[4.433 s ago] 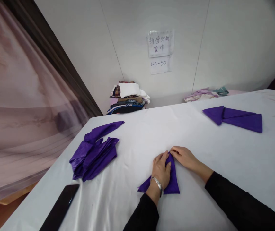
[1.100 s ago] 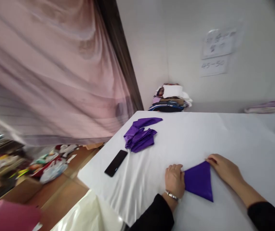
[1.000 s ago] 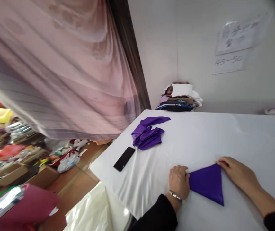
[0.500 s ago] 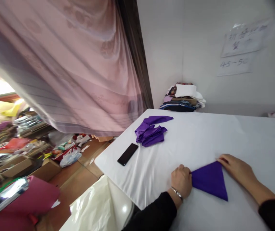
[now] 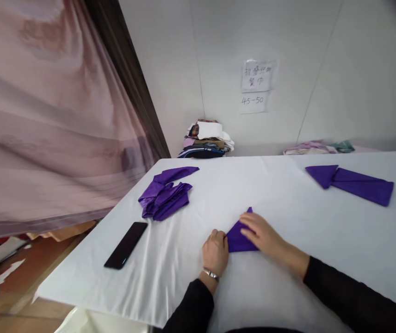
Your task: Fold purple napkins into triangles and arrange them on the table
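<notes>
A purple cloth napkin [image 5: 241,241], folded into a small triangle, lies on the white-covered table [image 5: 270,189] before me. My left hand [image 5: 216,252] has its fingers closed on the napkin's left corner. Over the cloth's right part rests my right hand [image 5: 262,235], fingers stretched out flat and covering that side, with one tip of the napkin showing above them. To the left is a loose heap of purple cloth [image 5: 165,196]. Farther right, another folded purple cloth [image 5: 359,185] has a pointed, arrow-like end.
A black phone [image 5: 126,245] lies near the table's left edge. Piled clothes [image 5: 207,141] stand behind the table against the wall, with pink and green cloth [image 5: 318,147] farther right. A pink curtain [image 5: 45,115] hangs at left. Handwritten paper signs [image 5: 256,83] are on the wall.
The view has turned right, bringing the arrow-shaped cloth into sight. My right hand has moved from the triangle's upper corner onto its face. My left hand still holds the left corner.
</notes>
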{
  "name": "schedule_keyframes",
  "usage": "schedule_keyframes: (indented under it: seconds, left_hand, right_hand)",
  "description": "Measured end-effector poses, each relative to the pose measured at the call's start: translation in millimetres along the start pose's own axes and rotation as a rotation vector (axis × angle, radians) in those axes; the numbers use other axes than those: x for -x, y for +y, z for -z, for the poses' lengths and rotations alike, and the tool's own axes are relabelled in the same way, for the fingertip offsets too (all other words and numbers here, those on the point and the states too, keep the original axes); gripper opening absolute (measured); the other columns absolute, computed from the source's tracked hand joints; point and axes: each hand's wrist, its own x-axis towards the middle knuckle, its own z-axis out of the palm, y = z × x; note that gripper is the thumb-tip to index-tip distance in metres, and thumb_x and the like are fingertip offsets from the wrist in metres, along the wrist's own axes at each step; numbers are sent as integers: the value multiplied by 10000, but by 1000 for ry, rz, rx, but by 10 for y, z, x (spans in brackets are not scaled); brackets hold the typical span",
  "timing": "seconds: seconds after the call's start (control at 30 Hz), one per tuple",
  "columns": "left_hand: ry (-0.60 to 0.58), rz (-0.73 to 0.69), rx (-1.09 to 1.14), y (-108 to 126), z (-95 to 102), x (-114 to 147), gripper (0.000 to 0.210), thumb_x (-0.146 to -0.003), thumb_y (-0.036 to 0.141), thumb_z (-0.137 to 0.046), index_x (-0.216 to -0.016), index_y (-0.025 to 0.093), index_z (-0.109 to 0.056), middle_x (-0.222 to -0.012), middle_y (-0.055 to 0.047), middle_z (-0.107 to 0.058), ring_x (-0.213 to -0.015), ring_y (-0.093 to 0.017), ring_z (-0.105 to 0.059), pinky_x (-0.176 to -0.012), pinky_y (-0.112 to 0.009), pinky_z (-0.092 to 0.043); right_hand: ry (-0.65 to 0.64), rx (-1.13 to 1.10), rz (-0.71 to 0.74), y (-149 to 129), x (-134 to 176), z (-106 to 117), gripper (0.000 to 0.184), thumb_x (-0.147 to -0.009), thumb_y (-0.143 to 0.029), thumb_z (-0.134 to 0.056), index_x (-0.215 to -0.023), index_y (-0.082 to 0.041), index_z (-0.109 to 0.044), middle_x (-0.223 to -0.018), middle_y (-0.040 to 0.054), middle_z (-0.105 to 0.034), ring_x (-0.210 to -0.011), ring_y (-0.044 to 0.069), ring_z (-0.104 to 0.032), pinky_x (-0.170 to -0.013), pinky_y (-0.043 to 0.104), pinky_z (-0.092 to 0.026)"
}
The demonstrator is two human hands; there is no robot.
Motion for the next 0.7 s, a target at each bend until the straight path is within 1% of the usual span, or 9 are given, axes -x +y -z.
schedule_keyframes:
  seconds: [0.07, 0.1, 0.13, 0.2, 0.27, 0.37, 0.47, 0.6, 0.7]
  left_hand:
    - [10, -10, -1, -3, 1, -1, 183, -865, 173, -405, -864, 223, -581, -867, -5, -582, -755, -123, -563, -632, -243, -367]
    - [17, -14, -1, -6, -1, -2, 184, -864, 170, -404, -861, 221, -581, -866, -6, -583, -751, -123, -562, -632, -244, -367]
    - [23, -18, -1, -9, -3, -3, 182, -864, 170, -405, -858, 219, -580, -865, -7, -583, -748, -124, -562, -632, -245, -367]
    - [29, -26, -3, -15, -11, -7, 179, -861, 166, -407, -848, 216, -578, -862, -7, -584, -749, -127, -562, -636, -245, -370]
    - [28, -40, -6, -20, -17, -11, 188, -863, 156, -398, -842, 214, -575, -858, -8, -585, -752, -129, -562, -642, -246, -372]
    - [8, -46, -15, -25, -20, -20, 206, -868, 147, -381, -839, 212, -574, -860, -12, -585, -753, -129, -563, -646, -248, -373]
    - [-14, -40, -16, -29, -17, -27, 207, -871, 154, -378, -843, 212, -575, -868, -13, -586, -754, -130, -566, -647, -249, -372]
    - [-18, -43, -19, -34, -19, -32, 210, -873, 155, -374, -839, 213, -573, -863, -13, -587, -747, -133, -567, -642, -250, -370]
    - [-1, -52, -23, -40, -28, -35, 200, -874, 161, -381, -828, 214, -568, -858, -6, -587, -737, -133, -566, -638, -248, -370]
  right_hand:
    - [-191, 38, 100, -178, 122, -102, 519, -860, -488, -425, -1299, -212, -453, -1392, 83, -392, -1296, 259, -289, -1076, 479, -152]
    - [-271, 51, 119, -227, 154, -135, 587, -848, -518, -434, -1343, -206, -393, -1429, 89, -326, -1322, 261, -230, -1083, 488, -108]
    - [-328, 60, 116, -246, 166, -155, 645, -838, -547, -432, -1372, -197, -340, -1449, 96, -277, -1336, 260, -188, -1086, 487, -82]
    - [-394, 71, 77, -213, 139, -161, 708, -833, -587, -406, -1400, -185, -273, -1464, 107, -221, -1347, 255, -148, -1089, 474, -60]
    - [-418, 73, 37, -126, 73, -141, 715, -841, -600, -371, -1408, -184, -243, -1467, 104, -201, -1349, 247, -142, -1091, 459, -50]
    - [-420, 56, 23, 9, -37, -102, 682, -857, -594, -339, -1406, -201, -245, -1469, 82, -201, -1349, 227, -149, -1094, 436, -46]
    - [-403, 52, 6, 108, -114, -76, 635, -874, -579, -314, -1397, -223, -270, -1464, 61, -224, -1347, 207, -161, -1095, 420, -43]
    - [-386, 75, -46, 249, -182, -64, 600, -883, -580, -279, -1391, -262, -281, -1467, 34, -218, -1346, 199, -167, -1091, 436, -21]
    - [-343, 86, -81, 366, -258, -50, 614, -875, -593, -278, -1384, -250, -305, -1462, 40, -241, -1349, 202, -155, -1091, 443, -21]
